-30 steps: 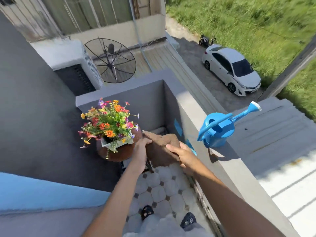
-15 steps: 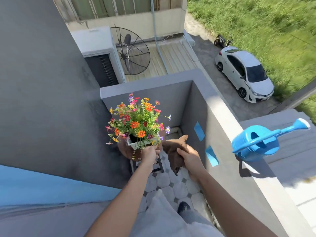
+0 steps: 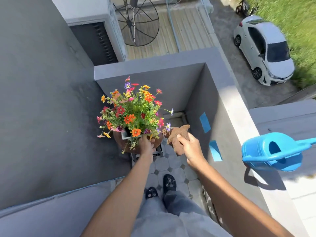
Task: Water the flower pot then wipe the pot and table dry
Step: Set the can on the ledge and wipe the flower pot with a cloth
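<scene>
Brown cloth is being gripped by the right hand, its fingers curling tight around the bunched fabric, just right of the flower pot. The left hand is resting on the near rim of the pot; its fingers are curling over the edge and grasping it. The pot is sitting on a small dark desk above the tiled floor. The blue watering can is standing on the wall ledge, well apart from both hands.
</scene>
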### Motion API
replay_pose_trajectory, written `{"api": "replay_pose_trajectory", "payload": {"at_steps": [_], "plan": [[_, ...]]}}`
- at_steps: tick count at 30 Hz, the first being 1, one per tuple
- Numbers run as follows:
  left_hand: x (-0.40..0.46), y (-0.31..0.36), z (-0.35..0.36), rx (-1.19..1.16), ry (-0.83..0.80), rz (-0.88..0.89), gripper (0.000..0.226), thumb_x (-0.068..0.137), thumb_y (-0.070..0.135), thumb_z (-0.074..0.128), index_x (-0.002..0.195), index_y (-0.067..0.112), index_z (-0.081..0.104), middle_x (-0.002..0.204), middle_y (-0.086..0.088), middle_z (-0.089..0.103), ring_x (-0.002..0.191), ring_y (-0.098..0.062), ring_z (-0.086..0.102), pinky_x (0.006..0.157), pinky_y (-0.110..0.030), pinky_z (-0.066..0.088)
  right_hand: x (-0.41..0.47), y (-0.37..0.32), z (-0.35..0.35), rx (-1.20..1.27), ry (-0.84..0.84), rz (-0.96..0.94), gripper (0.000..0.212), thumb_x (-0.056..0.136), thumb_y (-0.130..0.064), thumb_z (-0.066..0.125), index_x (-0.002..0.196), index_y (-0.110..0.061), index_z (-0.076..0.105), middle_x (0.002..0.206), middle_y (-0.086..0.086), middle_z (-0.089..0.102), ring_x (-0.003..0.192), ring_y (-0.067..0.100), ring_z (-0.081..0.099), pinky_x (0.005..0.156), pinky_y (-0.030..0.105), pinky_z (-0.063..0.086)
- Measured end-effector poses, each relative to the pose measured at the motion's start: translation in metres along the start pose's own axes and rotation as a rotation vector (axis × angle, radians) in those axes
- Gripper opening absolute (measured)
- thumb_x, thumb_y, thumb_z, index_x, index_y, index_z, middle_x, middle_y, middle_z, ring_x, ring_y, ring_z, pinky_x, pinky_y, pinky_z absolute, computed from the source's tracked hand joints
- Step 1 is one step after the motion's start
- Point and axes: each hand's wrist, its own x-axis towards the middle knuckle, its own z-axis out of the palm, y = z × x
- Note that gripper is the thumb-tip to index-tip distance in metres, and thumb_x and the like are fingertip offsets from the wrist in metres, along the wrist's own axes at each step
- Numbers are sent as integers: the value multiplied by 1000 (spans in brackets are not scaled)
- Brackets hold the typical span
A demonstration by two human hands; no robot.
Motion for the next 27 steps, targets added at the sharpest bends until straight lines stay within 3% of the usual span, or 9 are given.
{"api": "replay_pose_trajectory", "payload": {"at_steps": [4, 7, 10, 14, 18, 22, 25, 27], "plan": [[13, 7, 9, -10, 39, 9, 24, 101, 17, 28, 92, 11, 50, 74, -5, 54, 48, -12, 28, 35, -18, 19, 21, -1, 0, 72, 41, 39, 17, 91, -17, 63, 103, -25, 70, 105, -1, 76, 101, 17, 70, 97, 46, 52], [21, 11, 8, -23, 61, -12, 27, 98, 9, 26, 85, 8, 49, 72, -7, 49, 49, -15, 31, 34, -20, 22, 29, 0, 3, 103, 44, 47, 22, 90, -19, 65, 111, -23, 68, 108, -2, 74, 103, 16, 69, 97, 43, 52], [21, 17, 6, -88, 58, -29, 32, 97, 7, 26, 75, 10, 49, 72, -6, 46, 55, -17, 38, 40, -20, 33, 39, 7, 4, 89, 37, 47, 51, 79, -38, 71, 127, -24, 60, 125, -4, 67, 117, 16, 62, 102, 46, 47], [18, 23, 1, -116, 48, -23, 30, 102, 10, 29, 90, 9, 56, 84, -7, 53, 68, -18, 52, 60, -28, 47, 63, 29, -1, 104, 33, 22, 78, 68, -54, 72, 137, -28, 48, 138, -9, 56, 128, 13, 52, 110, 48, 39], [5, 50, -16, -173, -42, 38, 33, 102, 8, 30, 72, 14, 42, 67, -4, 41, 35, -7, 39, 35, -16, 27, 67, 28, 3, 148, 24, -14, 78, 69, -54, 72, 138, -28, 48, 140, -9, 54, 131, 13, 49, 112, 49, 37], [-26, 74, -34, -209, -205, 61, 33, 94, -6, 24, 77, 11, 47, 64, -5, 49, 32, -6, 32, 35, -15, 23, 46, -8, 17, 195, 40, -55, 85, 68, -50, 73, 142, -20, 44, 145, -4, 50, 133, 13, 47, 114, 47, 35], [-45, 96, -43, -186, -285, 85, 27, 92, -7, 27, 86, 6, 49, 73, -15, 53, 33, -9, 35, 35, -17, 27, 25, -51, 28, 252, 66, -119, 72, 82, -36, 68, 144, -11, 41, 146, 1, 48, 133, 13, 47, 114, 40, 36], [-60, 117, -48, -166, -277, 99, 23, 91, -7, 31, 93, 9, 47, 86, -19, 49, 33, -11, 34, 37, -19, 32, 20, -76, 31, 304, 37, -198, 36, 94, -22, 59, 129, -13, 59, 131, -1, 63, 121, 10, 57, 104, 30, 45]]}}
